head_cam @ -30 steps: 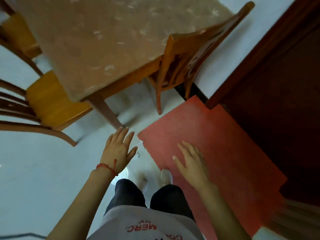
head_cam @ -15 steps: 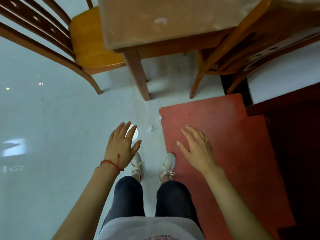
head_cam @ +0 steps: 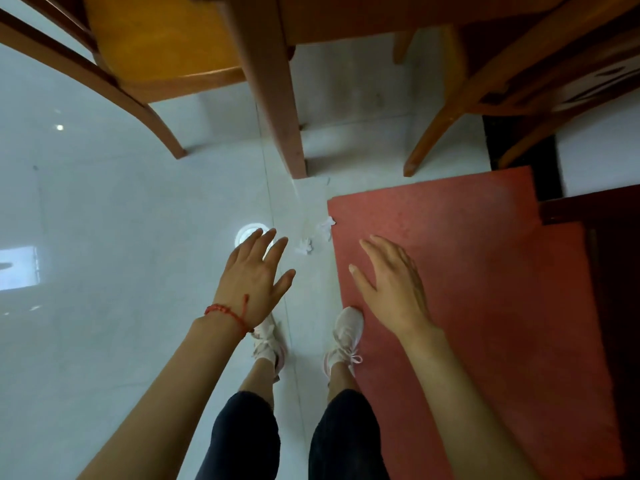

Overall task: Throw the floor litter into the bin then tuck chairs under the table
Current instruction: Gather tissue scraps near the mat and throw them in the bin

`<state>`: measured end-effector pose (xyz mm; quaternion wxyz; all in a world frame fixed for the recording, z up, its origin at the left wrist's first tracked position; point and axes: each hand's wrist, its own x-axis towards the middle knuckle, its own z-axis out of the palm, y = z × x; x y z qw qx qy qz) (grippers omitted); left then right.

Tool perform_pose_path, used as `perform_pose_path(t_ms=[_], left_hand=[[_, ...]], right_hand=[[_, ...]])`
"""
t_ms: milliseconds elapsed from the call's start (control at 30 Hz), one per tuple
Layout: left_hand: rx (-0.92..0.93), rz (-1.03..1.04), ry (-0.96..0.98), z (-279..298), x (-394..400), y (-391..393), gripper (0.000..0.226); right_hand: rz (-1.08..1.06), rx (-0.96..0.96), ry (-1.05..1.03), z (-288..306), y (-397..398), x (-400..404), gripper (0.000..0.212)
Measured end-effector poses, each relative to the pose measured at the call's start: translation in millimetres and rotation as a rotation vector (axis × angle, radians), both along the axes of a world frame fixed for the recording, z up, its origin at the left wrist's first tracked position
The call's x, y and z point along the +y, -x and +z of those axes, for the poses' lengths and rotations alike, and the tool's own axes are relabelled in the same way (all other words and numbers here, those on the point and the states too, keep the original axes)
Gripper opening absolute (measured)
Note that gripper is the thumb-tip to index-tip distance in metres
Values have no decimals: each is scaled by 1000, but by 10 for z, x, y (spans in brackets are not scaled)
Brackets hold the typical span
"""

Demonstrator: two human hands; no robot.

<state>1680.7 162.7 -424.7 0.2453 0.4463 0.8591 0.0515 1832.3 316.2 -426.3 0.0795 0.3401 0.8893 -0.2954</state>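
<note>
Litter [head_cam: 305, 246] seen on white floor [head_cam: 121, 237]: one scrap just beyond left hand [head_cam: 254, 278] at 1 o'clock, second scrap [head_cam: 326, 225] touching red mat [head_cam: 467, 271] edge, third small bit [head_cam: 325, 180] near table leg [head_cam: 273, 98] foot. None picked up yet.
Left hand spread wide, empty, held over floor. Right hand [head_cam: 391, 282] flat, open, empty, held over mat.
Bin not in view.
Chairs: left chair [head_cam: 156, 46] at 11 o'clock, right chair [head_cam: 519, 81] at 1 o'clock; tucking judged not begun. Task judged at start.

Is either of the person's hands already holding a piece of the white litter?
No: the left hand and right hand are both open and empty, and the white scraps lie on the floor ahead.
</note>
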Motion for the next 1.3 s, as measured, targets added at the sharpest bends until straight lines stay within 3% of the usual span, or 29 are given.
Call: perform_pose_path(t_ms=[533,800,1000,1133,1300], left_hand=[[-90,35,-10,-2811,-31,212,64],[-317,404,-90,-4090,32,142,67],[-432,737,-145,-4758,194,88,67],[-460,763,-153,-5058,357,54,71],[-322,786,-193,-5355,461,-8,58]], right_hand=[[86,4,-27,-2766,303,276,42],[93,30,-82,-3948,309,418,40],[65,119,-87,-4569,325,571,46],[45,177,-68,-4846,383,672,55],[40,268,-75,-5031,458,700,54]])
